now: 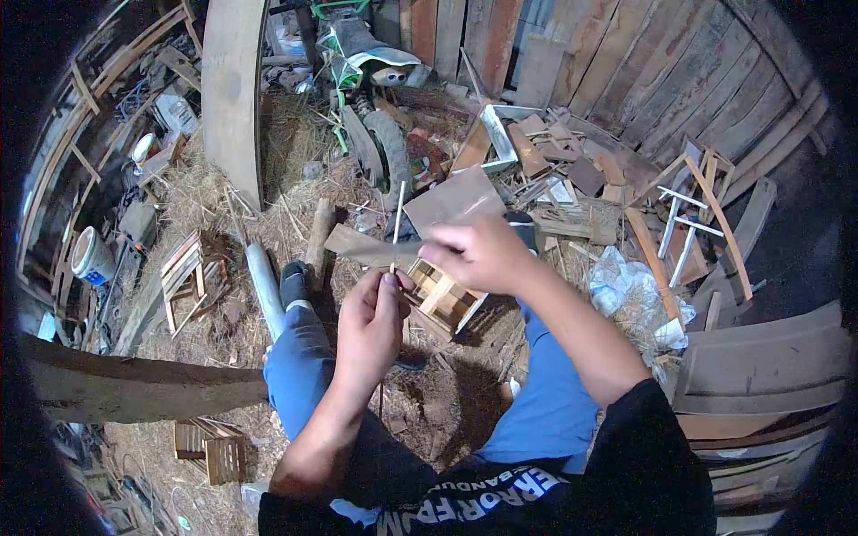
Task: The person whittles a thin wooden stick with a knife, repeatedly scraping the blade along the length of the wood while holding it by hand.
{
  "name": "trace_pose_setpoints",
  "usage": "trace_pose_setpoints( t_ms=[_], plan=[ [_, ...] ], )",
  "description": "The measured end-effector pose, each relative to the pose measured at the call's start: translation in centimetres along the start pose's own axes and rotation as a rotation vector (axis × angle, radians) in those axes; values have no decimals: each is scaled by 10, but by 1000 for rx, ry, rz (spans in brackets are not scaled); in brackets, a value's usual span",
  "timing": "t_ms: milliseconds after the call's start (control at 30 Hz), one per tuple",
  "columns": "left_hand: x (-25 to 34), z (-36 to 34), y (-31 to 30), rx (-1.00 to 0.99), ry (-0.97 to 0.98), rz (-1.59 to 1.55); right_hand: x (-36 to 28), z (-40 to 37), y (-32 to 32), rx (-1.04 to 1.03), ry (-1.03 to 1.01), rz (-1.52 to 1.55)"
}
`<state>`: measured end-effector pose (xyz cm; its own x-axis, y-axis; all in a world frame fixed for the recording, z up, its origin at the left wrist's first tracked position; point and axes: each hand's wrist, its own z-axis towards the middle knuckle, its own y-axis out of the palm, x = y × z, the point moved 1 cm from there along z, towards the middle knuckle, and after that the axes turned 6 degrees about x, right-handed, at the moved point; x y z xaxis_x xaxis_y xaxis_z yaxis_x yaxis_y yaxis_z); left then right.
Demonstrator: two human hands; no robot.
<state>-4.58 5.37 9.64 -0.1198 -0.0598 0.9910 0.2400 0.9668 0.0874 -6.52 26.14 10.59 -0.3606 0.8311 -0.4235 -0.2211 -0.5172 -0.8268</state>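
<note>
- Far left, a white bucket (91, 259) can be spotted on the littered floor, with a small slatted wooden frame (185, 275) parked to the right of it.
- Below that, a little wooden crate (225, 458) is seen on the straw, and higher up a tall pale board (234, 98) is propped.
- Next, the left hand (368, 320): a thin pale stick (399, 210) is pinched between thumb and fingers, pretty much upright, its top poking up well above the grip.
- Right by the stick, a flat blade-like piece (382, 254) is caught mid-blur; whether the two are actually touching can't be told.
- A slatted wooden box (441, 299) is sat between the knees, just beyond the left hand and partly covered by the right one.
- The right hand (481, 255) is curled around the near end of that blade-like piece, though the exact grip is lost in the blur.
- Further right, crumpled plastic (621, 284) is strewn by the wood scraps, then a white frame (688, 228) is leaned among some planks.
</note>
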Motion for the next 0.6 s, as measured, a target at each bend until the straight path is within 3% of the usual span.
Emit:
trace_pose_setpoints(
  t_ms=[33, 267, 367, 433, 467, 533, 600],
  plan=[
    [0, -1, 1, 13, 13, 23, 0, 1, 10, 109, -110, 66],
    [-11, 1, 3, 30, 98, 76, 0, 1, 7, 61, -186, 18],
    [-7, -7, 4, 8, 123, 227, 18, 8, -2, 171, 6, -40],
    [-10, -18, 10, -14, 198, 315, 62, 20, -15, 147, 271, 0],
    [-8, -24, 15, -27, 152, 196, 80, 19, -17, 171, 362, 47],
    [-11, -16, 15, -14, 146, 89, 95, 9, -14, 292, 372, 188],
    [-8, -9, 5, -50, -4, -22, 86, 7, -5, 337, 283, 279]
  ],
)
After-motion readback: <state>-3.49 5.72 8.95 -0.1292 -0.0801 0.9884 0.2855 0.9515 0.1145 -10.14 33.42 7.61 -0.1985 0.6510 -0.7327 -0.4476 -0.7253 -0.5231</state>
